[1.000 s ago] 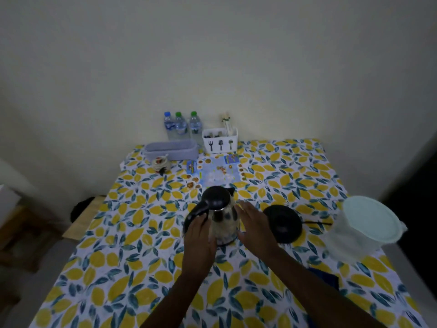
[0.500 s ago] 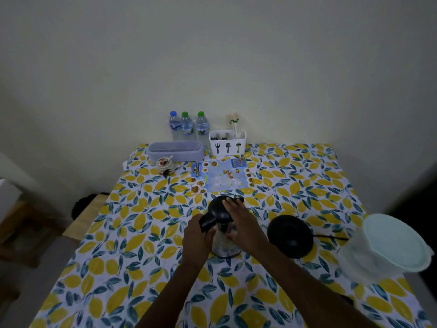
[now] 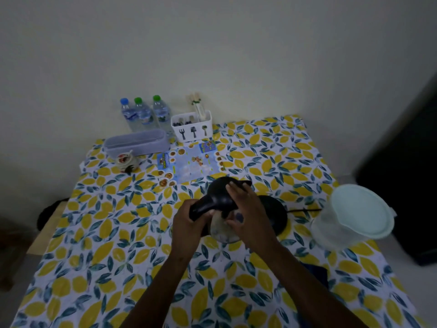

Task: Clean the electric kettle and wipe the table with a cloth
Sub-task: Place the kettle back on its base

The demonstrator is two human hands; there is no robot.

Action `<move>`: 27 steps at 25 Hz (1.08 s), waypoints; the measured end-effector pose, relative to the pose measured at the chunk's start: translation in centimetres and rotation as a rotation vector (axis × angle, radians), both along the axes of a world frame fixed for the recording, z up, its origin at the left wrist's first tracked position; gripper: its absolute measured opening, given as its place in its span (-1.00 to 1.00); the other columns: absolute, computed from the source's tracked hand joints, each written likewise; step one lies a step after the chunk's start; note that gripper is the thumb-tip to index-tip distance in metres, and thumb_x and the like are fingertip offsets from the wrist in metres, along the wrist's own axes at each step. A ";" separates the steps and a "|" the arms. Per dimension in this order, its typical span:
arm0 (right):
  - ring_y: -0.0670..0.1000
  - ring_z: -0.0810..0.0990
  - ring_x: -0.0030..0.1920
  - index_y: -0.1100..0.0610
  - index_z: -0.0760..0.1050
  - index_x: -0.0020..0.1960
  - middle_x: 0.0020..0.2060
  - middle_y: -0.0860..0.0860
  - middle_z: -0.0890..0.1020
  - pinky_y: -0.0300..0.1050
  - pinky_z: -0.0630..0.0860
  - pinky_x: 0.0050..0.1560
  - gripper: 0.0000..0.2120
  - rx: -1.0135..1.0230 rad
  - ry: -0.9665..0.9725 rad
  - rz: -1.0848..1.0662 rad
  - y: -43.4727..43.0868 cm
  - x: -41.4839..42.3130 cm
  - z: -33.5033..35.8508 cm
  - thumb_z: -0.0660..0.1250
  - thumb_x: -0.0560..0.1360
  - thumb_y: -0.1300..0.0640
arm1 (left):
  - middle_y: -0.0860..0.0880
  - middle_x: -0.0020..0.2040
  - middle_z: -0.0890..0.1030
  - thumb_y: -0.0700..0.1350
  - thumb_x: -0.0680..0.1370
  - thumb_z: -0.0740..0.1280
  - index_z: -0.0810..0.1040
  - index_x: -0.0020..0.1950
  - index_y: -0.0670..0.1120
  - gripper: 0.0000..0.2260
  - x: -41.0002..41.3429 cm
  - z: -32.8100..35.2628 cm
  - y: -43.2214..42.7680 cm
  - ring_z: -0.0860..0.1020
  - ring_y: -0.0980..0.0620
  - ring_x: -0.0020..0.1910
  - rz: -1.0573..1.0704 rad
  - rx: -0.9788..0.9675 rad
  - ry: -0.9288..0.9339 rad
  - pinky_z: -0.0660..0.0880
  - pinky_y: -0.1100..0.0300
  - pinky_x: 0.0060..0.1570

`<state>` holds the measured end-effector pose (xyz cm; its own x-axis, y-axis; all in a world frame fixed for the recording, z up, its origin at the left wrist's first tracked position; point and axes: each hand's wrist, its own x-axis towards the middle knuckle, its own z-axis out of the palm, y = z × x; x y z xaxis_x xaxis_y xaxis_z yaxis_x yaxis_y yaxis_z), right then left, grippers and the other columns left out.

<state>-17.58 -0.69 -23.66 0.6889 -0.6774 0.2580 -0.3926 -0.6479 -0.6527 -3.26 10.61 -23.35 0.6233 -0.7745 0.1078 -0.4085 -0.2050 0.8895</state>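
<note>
A glass electric kettle (image 3: 218,194) with a black lid and handle is at the middle of the lemon-print table (image 3: 106,245). My left hand (image 3: 186,223) grips its black handle. My right hand (image 3: 248,214) lies over the lid and right side of the kettle body. The kettle's black round base (image 3: 279,214) sits just to the right, with a cord running right. A dark blue cloth (image 3: 316,273) lies near the right front, partly hidden by my right forearm.
A lidded translucent bucket (image 3: 354,216) stands at the right edge. At the back are three water bottles (image 3: 144,114), a white cutlery caddy (image 3: 192,127), a grey oblong box (image 3: 137,143), a small jar (image 3: 125,160) and a printed mat (image 3: 191,162).
The kettle has come up toward me and tilted. My right hand has slid from its side onto the lid. My left hand stays on the handle.
</note>
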 end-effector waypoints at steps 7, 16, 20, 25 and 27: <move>0.13 0.10 0.53 0.04 0.19 0.50 0.50 0.00 0.28 0.21 0.25 0.46 -0.21 0.013 -0.033 -0.302 -3.9 -5.2 0.0 0.50 0.39 0.16 | -0.05 -0.02 0.59 -0.05 0.54 0.40 0.50 0.10 -0.06 -0.81 -3.1 0.2 -9.0 0.56 0.00 -0.05 -0.267 0.055 0.059 0.48 0.14 -0.07; 0.16 0.12 0.52 0.05 0.20 0.50 0.49 0.02 0.30 0.21 0.28 0.40 -0.25 -0.018 0.002 -0.364 -4.7 -5.7 -1.5 0.48 0.42 0.13 | 0.10 -0.07 0.55 0.03 0.52 0.41 0.48 0.07 0.06 -0.81 -2.7 -1.1 -11.5 0.53 0.26 -0.13 -0.357 0.106 0.027 0.41 0.46 -0.17; 0.19 0.16 0.51 0.07 0.22 0.49 0.48 0.02 0.33 0.18 0.30 0.40 -0.25 -0.015 -0.012 -0.414 -3.6 -5.8 -2.6 0.49 0.40 0.19 | 0.06 -0.09 0.55 0.06 0.51 0.40 0.49 0.05 0.06 -0.81 -2.7 -2.1 -10.8 0.53 0.17 -0.14 -0.395 0.119 0.022 0.41 0.38 -0.19; 0.23 0.19 0.49 0.08 0.18 0.51 0.49 0.05 0.31 0.16 0.32 0.39 -0.25 -0.044 0.094 -0.382 -3.8 -6.0 -2.6 0.46 0.43 0.12 | -0.10 -0.02 0.59 0.04 0.54 0.37 0.52 0.11 -0.07 -0.76 -3.3 -1.5 -10.8 0.55 0.01 -0.08 -0.373 0.069 -0.048 0.48 0.10 -0.08; 0.25 0.24 0.48 0.11 0.19 0.51 0.48 0.07 0.32 0.19 0.40 0.32 -0.24 -0.094 0.165 -0.382 -3.6 -6.1 -2.5 0.47 0.42 0.07 | -0.17 0.03 0.60 0.00 0.56 0.35 0.52 0.16 -0.11 -0.75 -3.7 -1.6 -10.3 0.55 -0.01 -0.01 -0.362 0.002 -0.187 0.50 0.01 0.01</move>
